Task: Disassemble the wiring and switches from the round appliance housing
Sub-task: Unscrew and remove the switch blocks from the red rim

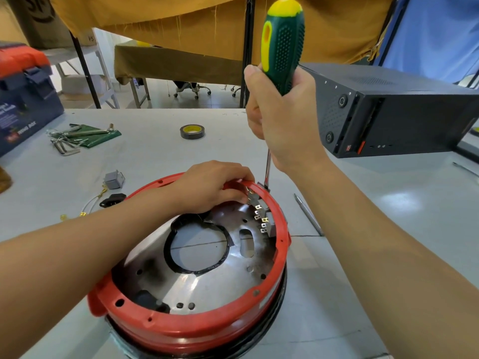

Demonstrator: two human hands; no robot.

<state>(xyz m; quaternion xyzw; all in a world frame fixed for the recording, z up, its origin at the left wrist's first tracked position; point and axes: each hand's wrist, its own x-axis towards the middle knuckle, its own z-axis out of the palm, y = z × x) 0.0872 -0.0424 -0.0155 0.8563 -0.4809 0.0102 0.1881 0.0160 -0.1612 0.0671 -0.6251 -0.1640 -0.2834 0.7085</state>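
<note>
Right hand [280,120] was wrapped tight round the green-and-yellow rubber-handled screwdriver [282,45], fist closed on the lower handle, thumb up along its left side. Tool stood close to upright, handle tilted slightly right; its steel shaft ran straight down out of the fist to the far right rim of the round red plastic appliance housing [160,325]. Tip sat at a small grey switch body [263,186] mounted on that rim; the tip itself was hidden, so contact could not be confirmed.

Left hand [215,187] lay just left of the shaft, fingers curled over the red rim and down inside, seemingly pinching or bracing the switch from within. Fingertips were hidden behind the rim; exact hold unclear.

Below the left hand, along the inner right wall, ran a row of brass spade terminals [260,218], bare, no wires seen on them. The shiny metal base plate [207,278] with a black-edged round opening filled the housing floor, toward the body.

Judgement: the next move turned on the vertical shaft against the rim-mounted switch, the right hand prying or pushing down from outside while the left received it inside. Both hands were nearly touching the work point.

Left of the left forearm, on the grey surface [363,229]: a small grey relay block [114,178], a black power inlet socket [112,200] and white leads. Beyond the hands: a roll of tape [192,131], hex keys [77,137], a black computer case [388,110].
</note>
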